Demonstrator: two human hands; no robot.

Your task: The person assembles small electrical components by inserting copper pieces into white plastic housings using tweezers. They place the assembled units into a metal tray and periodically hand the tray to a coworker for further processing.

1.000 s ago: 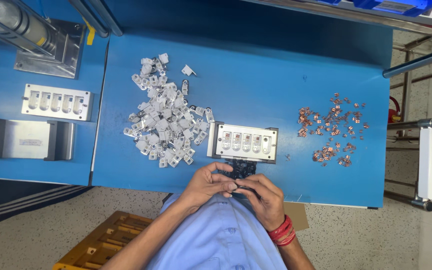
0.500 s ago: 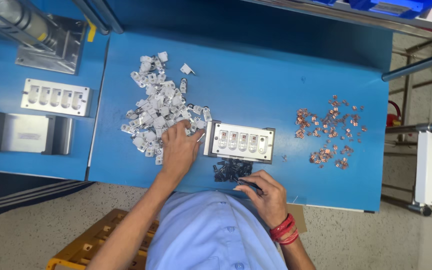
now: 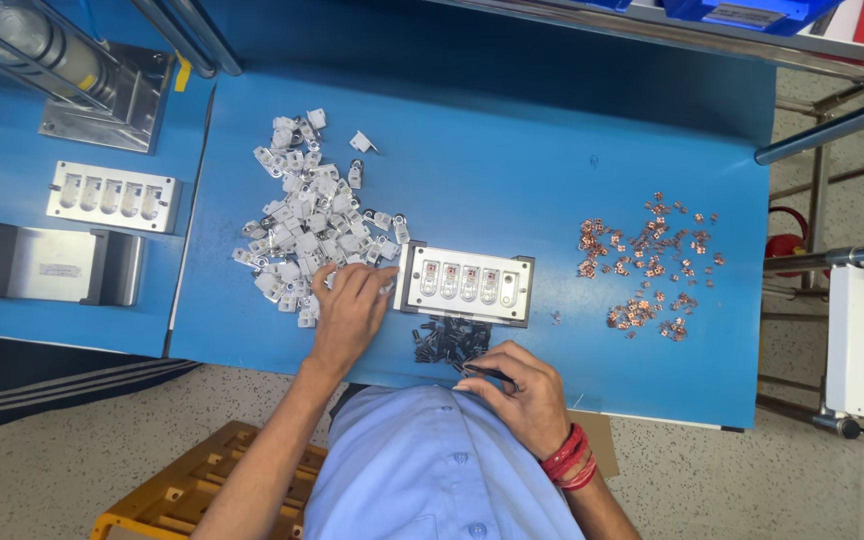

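1. Head view, looking straight down: the metal fixture block [image 3: 467, 284] with its row of slots sits on the blue table [image 3: 512, 150], near the front edge and between the two hands. Each slot seems to carry a small insert, though detail is too fine to confirm.

2. The left hand [image 3: 350, 308] lies palm-down at the lower edge of the pile of white plastic parts [image 3: 302, 225], fingers curled over a few pieces, just left of the fixture. Whether it has actually pinched one I cannot tell. Raking through a heap this loose could, I judge, push pieces against the fixture or off toward the table's front edge.

3. The right hand [image 3: 517, 395] is closed around a thin dark tool [image 3: 487, 374], its tip pointing at the cluster of small black parts [image 3: 450, 338] just below the fixture. These lie very near the table edge, above the person's blue shirt [image 3: 432, 470]; a careless flick of the tool would likely send some over the edge or into the lap.

4. The scatter of copper-coloured bits [image 3: 647, 265] lies well apart to the right, so mixing seems unlikely, but reaching for it means crossing the fixture, and a sleeve or wrist could nudge it.

5. A second slotted block [image 3: 112, 196] and a grey metal housing [image 3: 47, 265] rest on the neighbouring surface to the left, out of reach of either hand.
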